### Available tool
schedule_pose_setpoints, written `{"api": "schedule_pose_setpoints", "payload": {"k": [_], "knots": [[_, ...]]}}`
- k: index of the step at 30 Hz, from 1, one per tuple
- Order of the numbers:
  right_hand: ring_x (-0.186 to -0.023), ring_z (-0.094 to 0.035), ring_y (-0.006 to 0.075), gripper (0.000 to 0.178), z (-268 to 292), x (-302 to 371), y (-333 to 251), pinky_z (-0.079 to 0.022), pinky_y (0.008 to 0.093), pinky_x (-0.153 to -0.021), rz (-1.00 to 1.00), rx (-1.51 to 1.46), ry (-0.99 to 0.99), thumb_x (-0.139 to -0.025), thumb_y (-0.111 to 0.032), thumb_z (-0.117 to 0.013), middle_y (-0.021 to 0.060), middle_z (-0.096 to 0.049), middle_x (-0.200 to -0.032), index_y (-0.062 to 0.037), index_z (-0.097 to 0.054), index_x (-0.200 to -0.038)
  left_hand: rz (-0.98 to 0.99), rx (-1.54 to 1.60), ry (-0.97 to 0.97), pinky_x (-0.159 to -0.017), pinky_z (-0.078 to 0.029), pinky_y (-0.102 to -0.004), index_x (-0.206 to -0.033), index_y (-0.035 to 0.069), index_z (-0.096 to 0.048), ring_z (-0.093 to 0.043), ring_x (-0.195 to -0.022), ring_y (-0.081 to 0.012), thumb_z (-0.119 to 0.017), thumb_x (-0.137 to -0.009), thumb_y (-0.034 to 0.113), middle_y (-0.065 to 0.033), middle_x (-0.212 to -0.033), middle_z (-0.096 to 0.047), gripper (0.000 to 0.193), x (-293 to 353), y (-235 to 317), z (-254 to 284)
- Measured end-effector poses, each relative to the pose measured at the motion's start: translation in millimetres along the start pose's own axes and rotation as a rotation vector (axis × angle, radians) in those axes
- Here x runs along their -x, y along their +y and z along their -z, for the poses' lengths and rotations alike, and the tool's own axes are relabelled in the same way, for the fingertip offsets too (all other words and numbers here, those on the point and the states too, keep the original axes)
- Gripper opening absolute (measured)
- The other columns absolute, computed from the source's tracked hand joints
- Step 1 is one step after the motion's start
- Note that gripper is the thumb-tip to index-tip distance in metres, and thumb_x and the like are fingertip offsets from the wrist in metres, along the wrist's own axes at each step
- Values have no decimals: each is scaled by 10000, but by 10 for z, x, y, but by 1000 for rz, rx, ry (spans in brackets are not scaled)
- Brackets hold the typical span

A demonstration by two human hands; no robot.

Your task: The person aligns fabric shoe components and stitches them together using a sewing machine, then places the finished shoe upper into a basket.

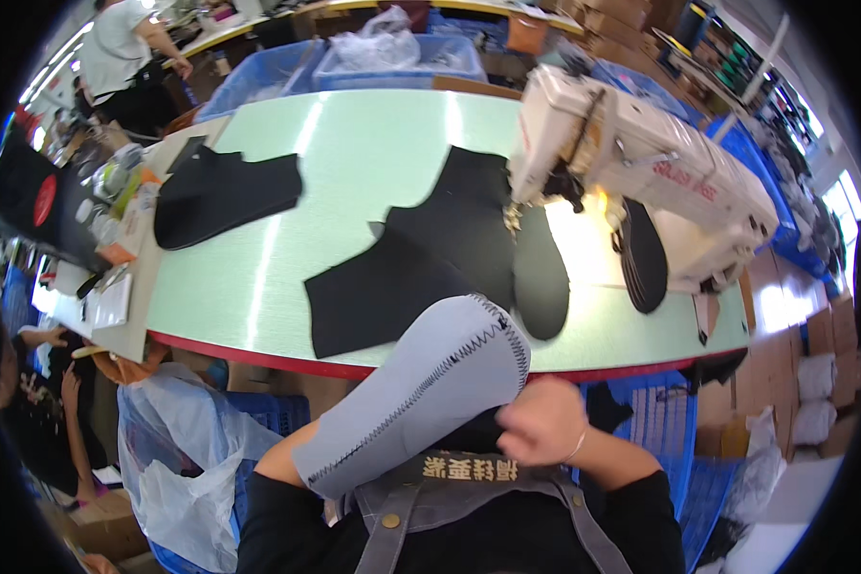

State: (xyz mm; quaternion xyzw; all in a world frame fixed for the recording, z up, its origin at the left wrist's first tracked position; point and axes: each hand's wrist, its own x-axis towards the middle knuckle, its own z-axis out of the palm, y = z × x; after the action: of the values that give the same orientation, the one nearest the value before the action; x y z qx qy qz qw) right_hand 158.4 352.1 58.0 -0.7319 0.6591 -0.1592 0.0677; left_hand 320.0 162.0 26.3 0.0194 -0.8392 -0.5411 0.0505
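A grey fabric sock [421, 383] with black zigzag stitching along its seam is pulled over my left hand and forearm [285, 461]. That hand is hidden inside, so its fingers do not show. Close beside the rounded end of the sock is my right hand [543, 421], slightly blurred, with fingers curled in; whether they hold anything is hidden. Just beyond, on the pale green table [354, 124], black fabric pieces [392, 287] lie overlapping. One reaches beneath the head of a white sewing machine [641, 143], next to a black sole-shaped piece [542, 277].
Another black fabric piece [230, 196] lies at the table's left. Stacked sole-shaped pieces [644, 256] rest under the machine's arm. Blue bins [402, 62] stand behind the table, and a plastic-lined crate [187, 450] is at my left. Other people [120, 57] are at the left.
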Motion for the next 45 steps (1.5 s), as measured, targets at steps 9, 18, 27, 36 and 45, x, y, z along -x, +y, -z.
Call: {"api": "schedule_pose_setpoints", "payload": {"k": [9,18,27,36,45], "knots": [[-686,-610,216,253,486,879,162,-489,313,-643,-497,-1,1060,-831,-118,-679,128,-635,-811,56,-666,-1015,-450,-348,-483,-877,-550,-402,-1175,-70,-618,-648,-1074,-336,-593,-740,47,-211,-1219,-629,451,-111,5,-170],[-618,-443,75,310,1868,2930,546,-384,255,-538,-744,1199,1831,-959,-201,-613,-15,-503,-641,-13,-526,-729,-311,-417,261,-803,-505,-363,-1003,-18,-673,-662,-865,-295,-537,-813,-80,-139,-915,-704,242,-504,393,656],[-932,-627,217,323,1571,2659,1902,-520,313,-736,-800,1020,1332,-912,-2,-574,131,-623,-1112,1,-601,-1234,-302,-440,159,-837,-511,-383,-1022,3,-678,-652,-955,-318,-624,-865,37,-155,-1012,-688,170,-1484,312,766],[-907,-639,301,296,276,-283,1550,-507,392,-789,-203,257,412,-821,-147,-700,129,-666,-1070,-28,-651,-1088,-151,-778,-168,-1061,-381,-459,-1297,-25,-538,-435,-1285,-411,-732,-800,429,-284,-1380,-433,700,-1855,-113,585],[-892,-662,246,422,121,-449,1734,-526,340,-762,-152,297,408,-801,-201,-767,82,-670,-1070,-63,-637,-1178,-226,-854,-289,-1041,-390,-587,-1364,31,-475,-361,-1350,-372,-794,-688,462,-165,-1392,-417,862,-1903,-142,650]]}}
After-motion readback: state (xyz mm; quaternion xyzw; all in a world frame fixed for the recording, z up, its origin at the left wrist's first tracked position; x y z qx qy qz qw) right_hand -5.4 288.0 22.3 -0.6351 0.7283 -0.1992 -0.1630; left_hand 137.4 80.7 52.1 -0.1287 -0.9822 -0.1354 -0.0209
